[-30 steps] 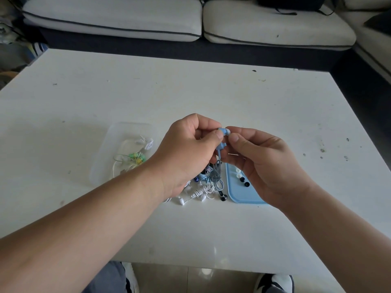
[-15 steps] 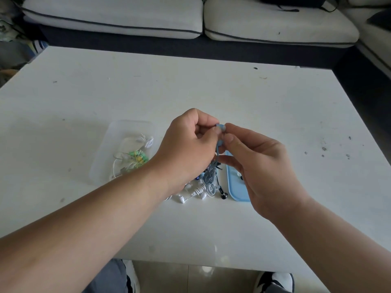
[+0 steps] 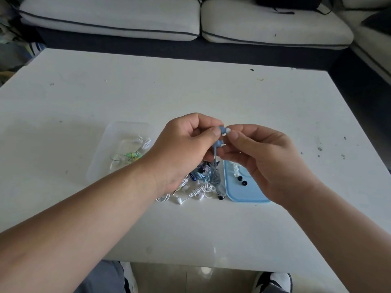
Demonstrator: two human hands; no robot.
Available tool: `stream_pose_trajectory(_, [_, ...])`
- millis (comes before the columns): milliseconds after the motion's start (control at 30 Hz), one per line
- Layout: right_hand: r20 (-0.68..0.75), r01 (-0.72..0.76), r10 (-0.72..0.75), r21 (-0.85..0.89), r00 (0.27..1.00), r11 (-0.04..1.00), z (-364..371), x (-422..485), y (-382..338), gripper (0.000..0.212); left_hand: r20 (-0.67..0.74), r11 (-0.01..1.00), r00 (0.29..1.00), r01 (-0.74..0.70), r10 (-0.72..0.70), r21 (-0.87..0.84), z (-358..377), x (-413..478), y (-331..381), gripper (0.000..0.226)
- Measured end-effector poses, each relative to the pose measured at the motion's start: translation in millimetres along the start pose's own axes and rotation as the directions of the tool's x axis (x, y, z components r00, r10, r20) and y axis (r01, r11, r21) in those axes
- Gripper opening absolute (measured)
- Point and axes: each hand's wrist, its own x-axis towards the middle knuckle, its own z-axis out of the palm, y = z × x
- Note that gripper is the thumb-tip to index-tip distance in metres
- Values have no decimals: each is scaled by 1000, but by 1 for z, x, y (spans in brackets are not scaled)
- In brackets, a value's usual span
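The left hand point(image 3: 186, 149) covers the far part of the earphone pile point(image 3: 198, 187) and much of the earbud point(image 3: 222, 131). The right hand point(image 3: 264, 159) hides the lid's point(image 3: 239, 193) right side. Wires in the box point(image 3: 105, 157) are too blurred to tell apart. Both forearms, the sofa point(image 3: 110, 20) and 2 shoes point(image 3: 273, 282) run off the edges.

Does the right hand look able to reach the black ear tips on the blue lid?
Probably yes: the black ear tips lie uncovered on the blue lid just below the right hand, but it is busy pinching the white tip on the blue earbud.
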Motion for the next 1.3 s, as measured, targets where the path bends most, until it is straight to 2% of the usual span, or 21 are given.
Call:
stream_pose_trajectory(133, [-5, 2, -1, 66, 1000, 998, -1, 1, -1, 26, 18, 1000, 1000, 1, -1, -5, 1, -1, 2, 11])
stream_pose_trajectory(467, [-10, 10, -10, 70, 1000, 997, 0, 1, -3, 7, -12, 1000, 1000, -1, 1, -25, 2, 0, 1, 11])
stream_pose_trajectory(900, [6, 85, -85, -36, 996, 996, 0, 4, 4, 17, 4, 998, 1000, -4, 4, -58, 6, -4, 3, 6])
stream_pose_trajectory(1000, [-5, 98, -99, -56, 995, 994, 2, 3, 5, 11, -16, 999, 1000, -12, 11, -37, 7, -4, 2, 5])
stream_pose_trajectory(1300, [-21, 105, -106, -52, 994, 993, 11, 3, 8, 11, -110, 998, 992, -66, 68, 23, 12, -6, -1, 5])
